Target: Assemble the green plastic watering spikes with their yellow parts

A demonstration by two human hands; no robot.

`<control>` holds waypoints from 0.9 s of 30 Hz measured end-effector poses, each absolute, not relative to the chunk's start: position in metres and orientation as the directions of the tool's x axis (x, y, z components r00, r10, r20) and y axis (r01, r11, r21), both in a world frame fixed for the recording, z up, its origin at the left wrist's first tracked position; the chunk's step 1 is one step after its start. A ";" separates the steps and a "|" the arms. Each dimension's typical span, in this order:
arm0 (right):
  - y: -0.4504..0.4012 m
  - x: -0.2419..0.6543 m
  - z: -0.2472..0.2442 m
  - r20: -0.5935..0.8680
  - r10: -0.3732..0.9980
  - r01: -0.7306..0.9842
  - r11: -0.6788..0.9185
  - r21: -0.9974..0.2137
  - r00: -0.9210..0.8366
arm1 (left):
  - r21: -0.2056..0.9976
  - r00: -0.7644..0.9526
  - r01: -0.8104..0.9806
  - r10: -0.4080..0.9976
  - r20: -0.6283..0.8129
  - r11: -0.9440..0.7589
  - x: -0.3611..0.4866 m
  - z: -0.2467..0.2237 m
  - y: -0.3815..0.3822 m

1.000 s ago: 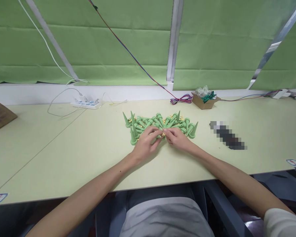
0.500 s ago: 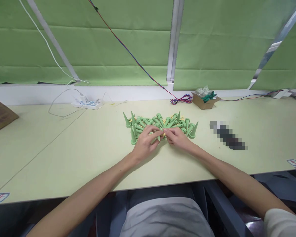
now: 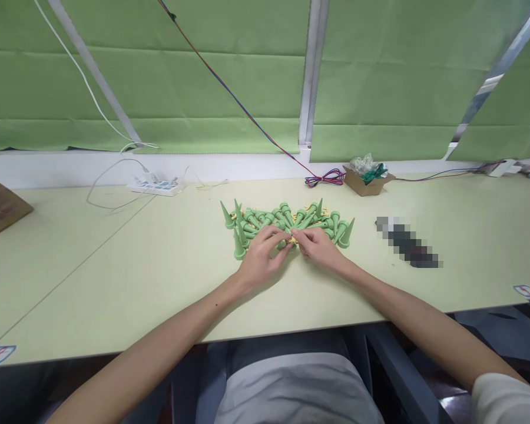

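Green cone-shaped spikes point(image 3: 287, 211) lie in a pile on the pale table, with small yellow pieces among them. Several spikes stand point-up at the pile's left and right ends, one of them a green cone point(image 3: 347, 234). At the near edge of the pile, my left hand point(image 3: 265, 253) and my right hand point(image 3: 318, 246) meet at the fingertips. Between them is a small yellow piece point(image 3: 292, 239), pinched by both hands. Fingers partly cover it, and its exact shape is too small to tell.
A cardboard box point(image 3: 365, 185) with plastic and green material stands behind right, beside coiled red-blue wire point(image 3: 325, 178). A white power strip point(image 3: 156, 186) lies back left. A blurred dark object point(image 3: 408, 242) lies right, a brown item point(image 3: 2, 206) far left.
The green cone that showed between my left fingers is no longer visible there. My left fingertips have shifted slightly, and the yellow piece shows more clearly.
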State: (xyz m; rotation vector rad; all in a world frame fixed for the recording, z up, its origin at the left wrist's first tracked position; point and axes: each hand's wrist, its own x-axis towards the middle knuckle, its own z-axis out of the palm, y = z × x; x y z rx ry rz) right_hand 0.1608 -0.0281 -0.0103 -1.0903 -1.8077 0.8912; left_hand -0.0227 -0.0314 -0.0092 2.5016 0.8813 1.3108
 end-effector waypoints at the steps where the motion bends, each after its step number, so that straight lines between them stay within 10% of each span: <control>1: -0.029 0.161 -0.009 0.328 0.908 0.363 0.407 -0.838 -0.260 | 0.422 0.433 0.420 0.587 0.685 -0.803 -0.022 -0.009 -0.032; 7: -0.038 0.159 -0.003 0.545 0.809 0.440 0.581 -0.685 -0.222 | 0.409 0.491 0.481 0.625 0.607 -0.775 -0.022 -0.011 -0.032; 27: -0.043 0.158 -0.006 0.582 0.710 0.403 0.704 -0.585 -0.395 | 0.444 0.566 0.554 0.710 0.419 -0.704 -0.021 -0.011 -0.034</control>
